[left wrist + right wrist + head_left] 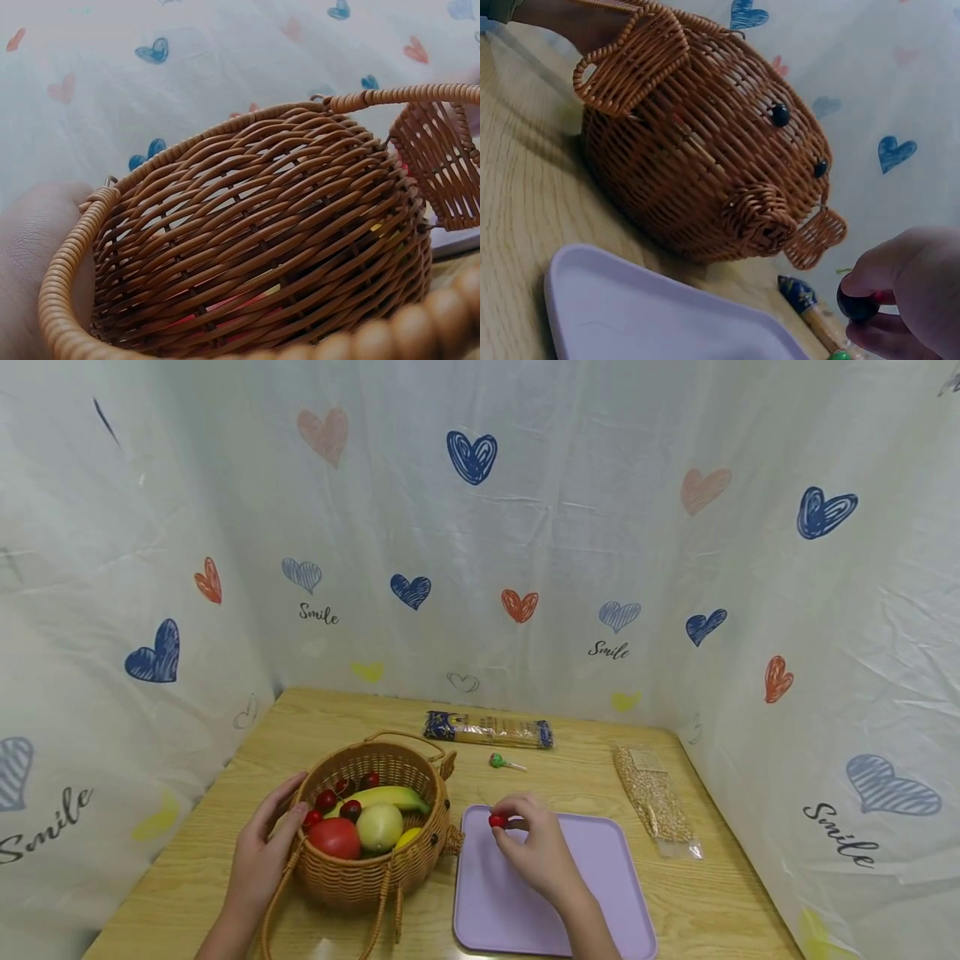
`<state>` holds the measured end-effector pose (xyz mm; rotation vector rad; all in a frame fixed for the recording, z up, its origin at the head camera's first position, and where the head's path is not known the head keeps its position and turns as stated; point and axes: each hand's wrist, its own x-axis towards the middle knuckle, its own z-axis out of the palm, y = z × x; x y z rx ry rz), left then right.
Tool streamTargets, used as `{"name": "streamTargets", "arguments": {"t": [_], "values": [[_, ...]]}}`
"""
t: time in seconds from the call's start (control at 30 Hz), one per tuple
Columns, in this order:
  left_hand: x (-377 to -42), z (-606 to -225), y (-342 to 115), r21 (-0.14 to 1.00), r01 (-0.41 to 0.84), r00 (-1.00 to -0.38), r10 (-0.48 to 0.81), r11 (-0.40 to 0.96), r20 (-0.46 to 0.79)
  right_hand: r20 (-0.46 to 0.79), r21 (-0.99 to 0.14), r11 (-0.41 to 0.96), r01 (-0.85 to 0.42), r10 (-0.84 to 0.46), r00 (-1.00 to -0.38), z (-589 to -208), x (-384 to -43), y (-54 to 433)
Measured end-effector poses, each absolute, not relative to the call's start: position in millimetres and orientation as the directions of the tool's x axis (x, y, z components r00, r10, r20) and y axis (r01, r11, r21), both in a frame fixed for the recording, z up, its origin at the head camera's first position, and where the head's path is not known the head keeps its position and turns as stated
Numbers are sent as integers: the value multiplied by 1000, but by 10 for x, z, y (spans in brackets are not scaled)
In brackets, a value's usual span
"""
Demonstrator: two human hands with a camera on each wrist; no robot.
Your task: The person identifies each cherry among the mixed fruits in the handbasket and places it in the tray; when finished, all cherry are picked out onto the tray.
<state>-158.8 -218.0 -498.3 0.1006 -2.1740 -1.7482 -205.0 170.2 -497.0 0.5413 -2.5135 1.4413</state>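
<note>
In the head view, my right hand pinches a red cherry between thumb and fingers over the left part of the lilac tray. The right wrist view shows this cherry dark, with a short green stem. Against the left side of a wicker basket rests my left hand, its thumb and index fingertips at the rim. Inside the basket lie several cherries, a banana, a large red fruit, a pale green round fruit and a partly hidden yellow fruit.
A long pasta packet lies at the back of the wooden table. In front of it is a green-topped lollipop. At right lies a clear bag of pale grains. Heart-printed curtains surround the table.
</note>
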Motion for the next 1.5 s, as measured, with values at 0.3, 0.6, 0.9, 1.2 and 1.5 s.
{"name": "streamTargets", "arguments": {"t": [0.3,0.6,0.9,1.2,1.5], "values": [[-1587,-4998,-2178,960,169,-936,-269,223,228,374,-683,573,-453,-258,-891,-5245,-2069,1704],[-1591,-5004,-2177,961,171,-935,-271,217,228,335,-607,681,-410,-248,-909,-5352,-2055,1693],[-1587,-5009,-2180,961,182,-937,-259,208,233,339,-592,699,-402,-237,-910,-5372,-2050,1692],[-1594,-5011,-2176,961,188,-936,-258,204,238,315,-609,705,-362,-204,-927,-5316,-2056,1730],[-1598,-5011,-2180,964,165,-938,-268,207,218,370,-629,656,-417,-220,-903,-5138,-2094,1717]]}}
